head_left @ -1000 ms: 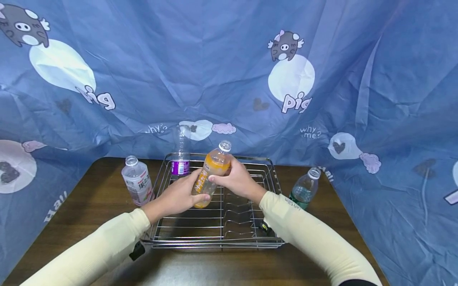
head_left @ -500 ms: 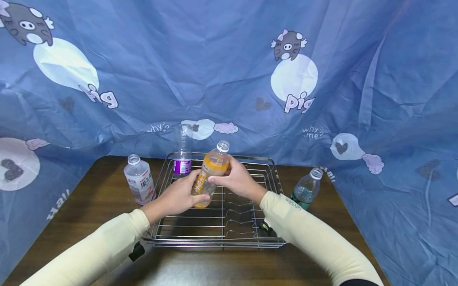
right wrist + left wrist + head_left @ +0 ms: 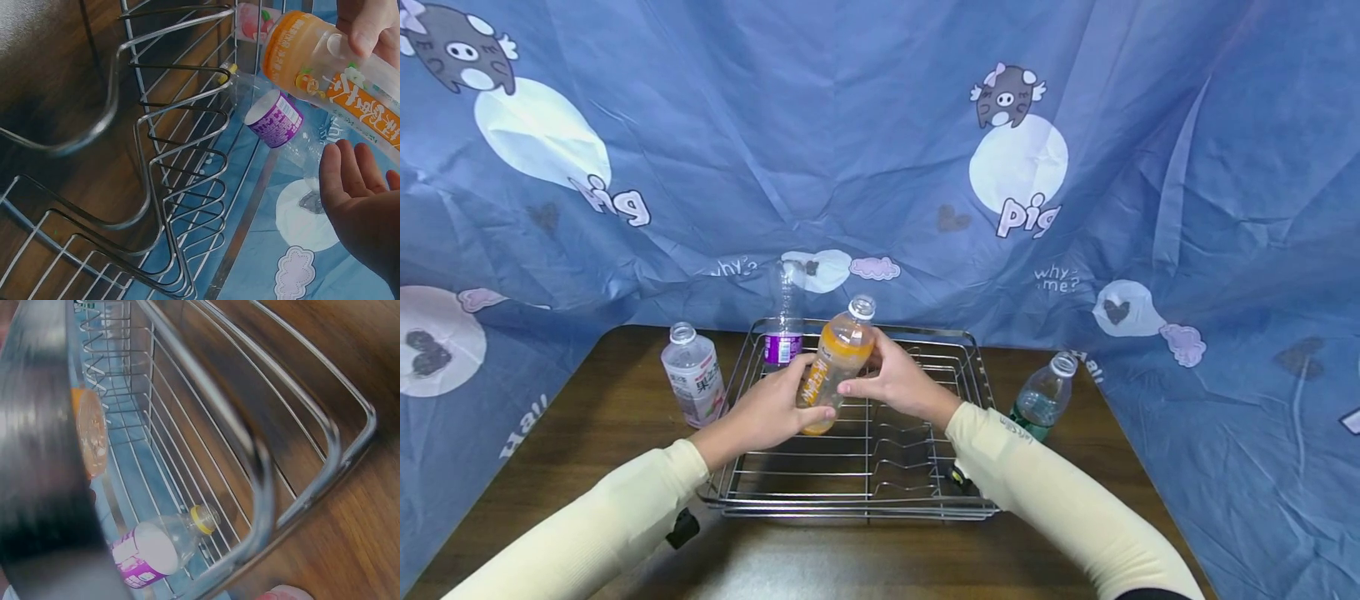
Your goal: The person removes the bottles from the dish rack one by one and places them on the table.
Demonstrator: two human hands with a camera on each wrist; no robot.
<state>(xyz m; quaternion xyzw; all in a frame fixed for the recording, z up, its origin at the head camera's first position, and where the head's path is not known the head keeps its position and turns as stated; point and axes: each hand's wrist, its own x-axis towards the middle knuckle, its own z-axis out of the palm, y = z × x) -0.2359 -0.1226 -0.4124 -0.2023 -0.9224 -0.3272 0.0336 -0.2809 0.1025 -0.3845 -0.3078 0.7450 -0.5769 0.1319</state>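
My left hand grips the lower half of a clear drink bottle with an orange label, holding it tilted above the wire dish rack. The bottle's mouth is uncapped and points up and slightly right. My right hand is beside the bottle's upper right side, thumb tip near its edge. In the right wrist view, the right hand's fingers are extended and loosely bent below the bottle. Behind the left hand, a purple-labelled bottle stands upside down in the rack's back left corner. The left wrist view hides the left hand's fingers.
A white-labelled bottle stands left of the rack on the brown table. To the right is a clear bottle with a green label, partly behind the right sleeve. A blue patterned cloth hangs behind and at both sides.
The orange-labelled bottle has shifted slightly left with the left hand. The right thumb, earlier on the bottle, now lies at its edge as the right hand's hold loosens.
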